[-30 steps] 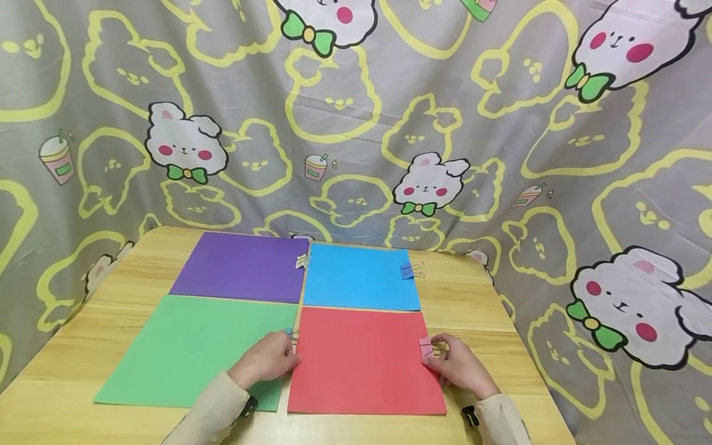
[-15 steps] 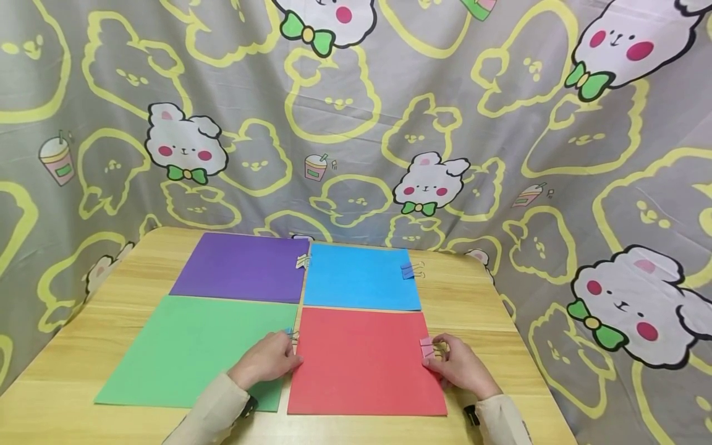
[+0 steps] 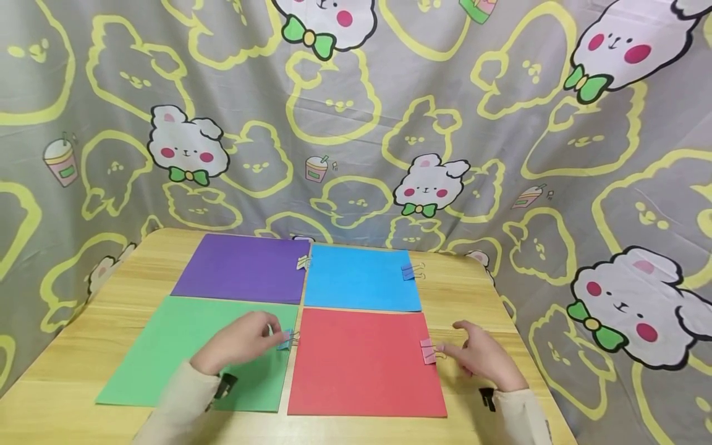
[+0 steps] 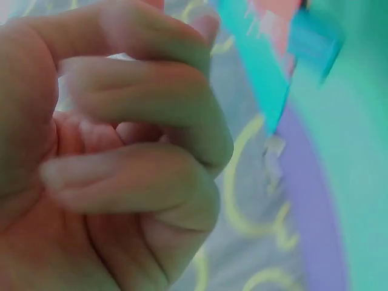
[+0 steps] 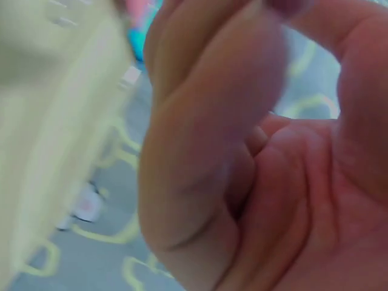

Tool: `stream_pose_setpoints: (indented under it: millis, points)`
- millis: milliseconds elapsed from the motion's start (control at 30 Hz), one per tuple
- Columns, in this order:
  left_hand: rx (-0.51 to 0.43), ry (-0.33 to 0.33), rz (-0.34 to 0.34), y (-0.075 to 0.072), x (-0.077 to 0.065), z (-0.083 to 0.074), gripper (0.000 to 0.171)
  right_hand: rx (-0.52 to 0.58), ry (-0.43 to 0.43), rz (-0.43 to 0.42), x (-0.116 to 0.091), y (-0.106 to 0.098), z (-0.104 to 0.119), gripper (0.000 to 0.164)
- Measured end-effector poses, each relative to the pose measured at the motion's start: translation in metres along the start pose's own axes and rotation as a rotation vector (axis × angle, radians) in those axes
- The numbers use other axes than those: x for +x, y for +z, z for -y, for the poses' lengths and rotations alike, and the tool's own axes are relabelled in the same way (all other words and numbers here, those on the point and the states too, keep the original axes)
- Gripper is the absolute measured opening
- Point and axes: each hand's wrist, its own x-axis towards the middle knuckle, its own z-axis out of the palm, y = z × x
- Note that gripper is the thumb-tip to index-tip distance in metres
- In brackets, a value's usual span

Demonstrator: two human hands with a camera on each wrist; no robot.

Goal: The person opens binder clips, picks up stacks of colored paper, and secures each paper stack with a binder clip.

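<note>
A red sheet (image 3: 364, 364) of paper or card lies flat at the near right, with a pink binder clip (image 3: 428, 352) on its right edge. My right hand (image 3: 485, 357) hovers just right of that clip, thumb and forefinger spread apart, holding nothing. The thumb tip is close to the clip's wire handles; whether it touches cannot be told. To the left is a green sheet (image 3: 167, 352) with a light-blue binder clip (image 3: 284, 341) on its right edge. Over this sheet, my left hand (image 3: 241, 341) hangs beside the clip with loosely curled fingers and holds nothing.
Behind lie a purple sheet (image 3: 239, 269) with a pale yellow binder clip (image 3: 303, 262) and a blue sheet (image 3: 361, 278) with a darker blue binder clip (image 3: 408, 272). Under them is a wooden table (image 3: 478, 296), with a patterned cloth (image 3: 345, 148) hanging around it.
My right hand has let go of the pink clip and moved right. My left hand has lifted off the red sheet's left edge and moved left over the green sheet.
</note>
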Motion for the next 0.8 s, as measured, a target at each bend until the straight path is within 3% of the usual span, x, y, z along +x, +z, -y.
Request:
stream_pose_setpoints:
  millis: [200,300,367,500,633,800]
  points:
    - [0.137,0.026,-0.288,-0.048,0.003,-0.002,0.027,-0.048,-0.129,-0.157,0.018,-0.029,0.031,0.067]
    - [0.168,0.030,-0.438,-0.061,0.005,-0.002,0.039,-0.060,-0.197,-0.248,0.031,-0.031,0.051,0.066]
    - [0.175,0.025,-0.494,-0.064,0.006,-0.001,0.048,-0.055,-0.232,-0.291,0.039,-0.027,0.064,0.066]
    - [0.194,0.030,-0.529,-0.061,0.012,0.002,0.061,-0.030,-0.273,-0.327,0.050,-0.015,0.084,0.068]
    - [0.246,0.031,-0.564,-0.052,0.020,0.007,0.071,-0.041,-0.286,-0.312,0.056,-0.002,0.092,0.079]
    - [0.282,0.009,-0.540,-0.048,0.030,0.007,0.085,-0.109,-0.284,-0.272,0.060,0.009,0.091,0.096]
